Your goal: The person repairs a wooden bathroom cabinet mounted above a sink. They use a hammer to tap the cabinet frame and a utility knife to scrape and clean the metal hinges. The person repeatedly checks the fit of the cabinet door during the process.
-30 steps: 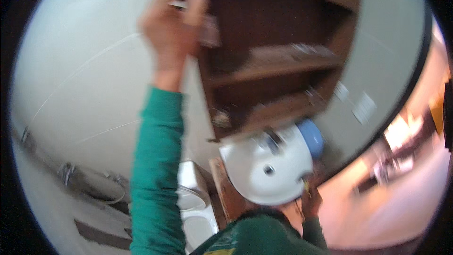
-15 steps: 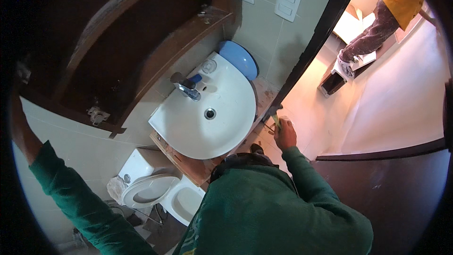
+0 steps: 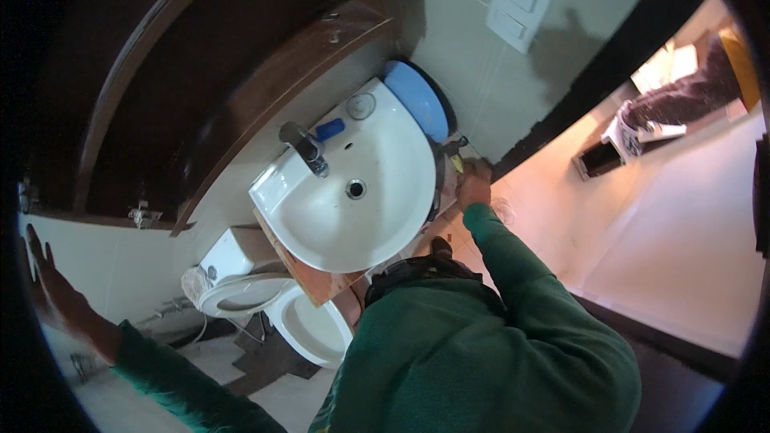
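My right hand (image 3: 475,183) is closed round a hammer (image 3: 457,162) with a yellow handle and a dark head. It is just right of the white washbasin (image 3: 393,216), near the wall corner and the dark door frame. My left hand (image 3: 64,301) is raised at the far left with its fingers stretched out, holding nothing. Just above it is the lower edge of a dark wooden cabinet (image 3: 241,144) with metal hinges and no door on the near side. A chrome faucet (image 3: 305,148) stands on the basin beside a small blue object (image 3: 330,129).
A blue basin (image 3: 419,100) leans behind the washbasin's right end. White switch plates (image 3: 520,4) are on the tiled wall. A toilet (image 3: 309,325) with its lid raised stands at lower left. Through the doorway, another person's leg (image 3: 682,96) shows on a white step.
My left hand has come away from the cabinet's left side and dropped lower, fingers spread. My right hand has moved up toward the wall corner with the hammer. The view has shifted slightly.
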The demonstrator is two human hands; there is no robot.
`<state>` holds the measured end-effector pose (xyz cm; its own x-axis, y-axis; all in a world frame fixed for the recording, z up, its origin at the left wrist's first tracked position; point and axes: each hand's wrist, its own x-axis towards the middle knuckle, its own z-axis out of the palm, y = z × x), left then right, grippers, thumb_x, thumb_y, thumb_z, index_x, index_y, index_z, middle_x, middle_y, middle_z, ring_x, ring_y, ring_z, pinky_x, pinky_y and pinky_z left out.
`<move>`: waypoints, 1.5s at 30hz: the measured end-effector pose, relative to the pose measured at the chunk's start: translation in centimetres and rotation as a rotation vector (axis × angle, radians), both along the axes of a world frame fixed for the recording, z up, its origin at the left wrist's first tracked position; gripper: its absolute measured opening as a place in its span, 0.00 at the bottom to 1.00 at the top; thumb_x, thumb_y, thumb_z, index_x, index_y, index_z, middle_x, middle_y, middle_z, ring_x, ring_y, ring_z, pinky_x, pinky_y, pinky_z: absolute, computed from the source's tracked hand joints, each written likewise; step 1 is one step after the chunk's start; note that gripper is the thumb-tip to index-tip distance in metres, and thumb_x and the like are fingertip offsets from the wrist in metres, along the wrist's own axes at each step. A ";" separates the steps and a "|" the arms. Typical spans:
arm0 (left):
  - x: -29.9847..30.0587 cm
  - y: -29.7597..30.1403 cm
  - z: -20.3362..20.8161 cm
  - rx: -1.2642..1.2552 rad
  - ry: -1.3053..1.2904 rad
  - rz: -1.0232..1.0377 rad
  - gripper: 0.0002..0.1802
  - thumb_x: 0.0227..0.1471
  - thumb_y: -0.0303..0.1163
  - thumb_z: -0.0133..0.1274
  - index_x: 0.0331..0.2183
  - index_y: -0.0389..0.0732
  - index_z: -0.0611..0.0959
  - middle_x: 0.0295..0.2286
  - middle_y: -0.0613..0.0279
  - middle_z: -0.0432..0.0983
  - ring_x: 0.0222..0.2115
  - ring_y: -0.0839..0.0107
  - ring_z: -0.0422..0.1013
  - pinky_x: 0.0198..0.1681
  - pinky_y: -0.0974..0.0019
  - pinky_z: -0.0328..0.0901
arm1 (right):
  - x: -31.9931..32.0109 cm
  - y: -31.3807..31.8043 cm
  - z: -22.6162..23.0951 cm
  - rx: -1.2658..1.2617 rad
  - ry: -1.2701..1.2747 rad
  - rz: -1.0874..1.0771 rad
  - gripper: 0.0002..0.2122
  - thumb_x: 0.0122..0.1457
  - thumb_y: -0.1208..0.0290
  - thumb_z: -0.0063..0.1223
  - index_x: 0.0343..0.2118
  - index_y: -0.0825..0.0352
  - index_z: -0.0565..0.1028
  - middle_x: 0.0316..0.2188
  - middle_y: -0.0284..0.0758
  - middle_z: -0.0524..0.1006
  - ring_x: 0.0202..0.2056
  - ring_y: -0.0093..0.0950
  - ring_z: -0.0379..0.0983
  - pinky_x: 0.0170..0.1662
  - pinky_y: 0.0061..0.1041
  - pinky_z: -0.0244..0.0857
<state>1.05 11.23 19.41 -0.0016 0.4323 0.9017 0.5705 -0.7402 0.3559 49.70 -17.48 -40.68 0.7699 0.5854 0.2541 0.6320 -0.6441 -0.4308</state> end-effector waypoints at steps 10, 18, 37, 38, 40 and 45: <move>10.0 -7.9 -5.3 0.000 -0.245 0.110 0.10 0.70 0.32 0.53 0.46 0.38 0.85 0.35 0.62 0.81 0.31 0.78 0.75 0.30 0.72 0.74 | -2.5 -1.2 -3.2 -0.053 0.429 0.351 0.31 0.59 0.64 0.64 0.63 0.73 0.69 0.60 0.53 0.75 0.59 0.50 0.73 0.63 0.44 0.66; 10.1 -3.3 -2.6 0.204 -0.277 0.184 0.20 0.60 0.34 0.67 0.49 0.32 0.82 0.46 0.50 0.79 0.44 0.63 0.77 0.44 0.61 0.75 | -1.0 2.5 6.4 -0.242 0.526 0.189 0.32 0.52 0.59 0.71 0.57 0.73 0.76 0.54 0.56 0.79 0.56 0.55 0.74 0.60 0.46 0.68; 9.7 1.4 3.4 0.358 -0.291 0.180 0.18 0.57 0.33 0.67 0.45 0.32 0.86 0.35 0.50 0.86 0.26 0.69 0.82 0.28 0.66 0.75 | -1.0 -1.9 -7.2 -0.190 0.234 0.031 0.26 0.64 0.55 0.60 0.52 0.77 0.74 0.43 0.52 0.82 0.44 0.51 0.80 0.49 0.45 0.74; 9.5 1.5 3.3 0.352 -0.286 0.173 0.18 0.58 0.33 0.66 0.46 0.32 0.86 0.36 0.49 0.86 0.27 0.69 0.82 0.28 0.66 0.75 | -1.2 -2.3 -6.4 -0.189 0.245 0.043 0.26 0.65 0.55 0.59 0.52 0.77 0.74 0.43 0.51 0.82 0.43 0.50 0.80 0.48 0.45 0.74; 9.5 1.7 3.5 0.344 -0.273 0.151 0.19 0.59 0.34 0.66 0.48 0.31 0.84 0.38 0.48 0.86 0.30 0.68 0.83 0.28 0.65 0.76 | -2.1 -3.0 -4.8 -0.159 0.272 0.069 0.25 0.66 0.55 0.58 0.51 0.77 0.74 0.42 0.50 0.82 0.42 0.49 0.80 0.47 0.44 0.74; 9.9 1.6 2.7 0.334 -0.300 0.072 0.21 0.62 0.36 0.64 0.50 0.31 0.83 0.42 0.45 0.84 0.37 0.65 0.83 0.33 0.63 0.79 | -5.5 -4.6 5.4 0.092 0.294 0.177 0.23 0.68 0.56 0.55 0.50 0.77 0.75 0.39 0.47 0.81 0.38 0.44 0.80 0.43 0.42 0.74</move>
<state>10.96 12.85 22.07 -0.3039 0.1072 0.9467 0.5324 -0.8049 0.2621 44.15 -22.12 -35.26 0.7066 0.7013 0.0948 0.5709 -0.4858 -0.6619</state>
